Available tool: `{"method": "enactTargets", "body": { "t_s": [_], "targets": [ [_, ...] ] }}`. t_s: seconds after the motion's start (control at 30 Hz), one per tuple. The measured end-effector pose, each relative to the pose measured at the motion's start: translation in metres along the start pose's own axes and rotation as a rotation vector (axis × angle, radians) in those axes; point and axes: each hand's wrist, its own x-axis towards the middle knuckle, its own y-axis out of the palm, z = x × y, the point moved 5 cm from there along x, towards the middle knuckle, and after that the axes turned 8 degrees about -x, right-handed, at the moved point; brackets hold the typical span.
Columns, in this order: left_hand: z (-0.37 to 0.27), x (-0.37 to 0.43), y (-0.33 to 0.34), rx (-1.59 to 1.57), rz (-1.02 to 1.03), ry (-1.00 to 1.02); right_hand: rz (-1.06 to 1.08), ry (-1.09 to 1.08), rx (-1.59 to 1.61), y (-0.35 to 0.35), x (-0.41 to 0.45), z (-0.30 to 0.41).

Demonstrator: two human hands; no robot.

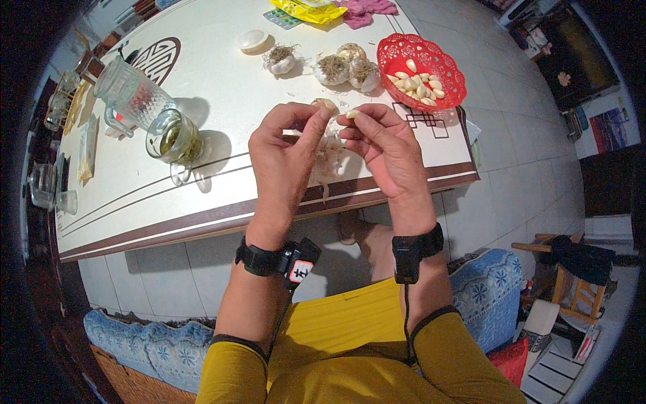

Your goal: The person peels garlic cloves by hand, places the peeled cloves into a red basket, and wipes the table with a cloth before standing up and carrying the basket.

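Over the table's near edge, my left hand pinches a small garlic piece between thumb and forefinger; whether it is skin or clove is unclear. My right hand has a pale garlic clove between thumb and fingertips. Below and between both hands lies a heap of papery garlic skins, partly covered by the left hand. A red openwork plastic basket holding several peeled cloves sits beyond my right hand. Whole garlic bulbs rest beside it, and a single bulb lies further left.
A glass mug with tea leaves and a glass pitcher stand left on the white table. A round white lid, a blister pack, a yellow packet and a pink cloth lie toward the back.
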Motion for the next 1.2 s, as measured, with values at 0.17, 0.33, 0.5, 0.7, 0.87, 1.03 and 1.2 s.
{"method": "enactTargets", "body": {
  "t_s": [0.17, 0.33, 0.5, 0.7, 0.87, 1.03, 1.2],
  "targets": [
    [-0.004, -0.003, 0.009, -0.025, 0.070, 0.131, -0.007, 0.018, -0.034, -0.006, 0.001, -0.005],
    [-0.015, -0.003, 0.011, 0.095, 0.097, 0.273, -0.007, 0.006, -0.038, -0.006, 0.000, -0.004],
    [-0.019, -0.004, 0.011, 0.264, 0.115, 0.392, -0.062, 0.022, -0.075, -0.007, 0.000, -0.003],
    [-0.021, -0.004, 0.010, 0.322, 0.162, 0.404, -0.056, 0.010, -0.095, -0.006, -0.001, -0.001],
    [-0.020, -0.004, 0.010, 0.320, 0.140, 0.430, -0.047, -0.002, -0.141, -0.004, -0.002, -0.001],
    [-0.022, -0.005, 0.010, 0.360, 0.121, 0.481, -0.031, -0.013, -0.176, 0.000, -0.003, 0.001],
    [-0.007, -0.003, 0.007, 0.029, 0.047, 0.175, -0.011, -0.036, -0.175, 0.004, -0.003, 0.004]
  ]
}}
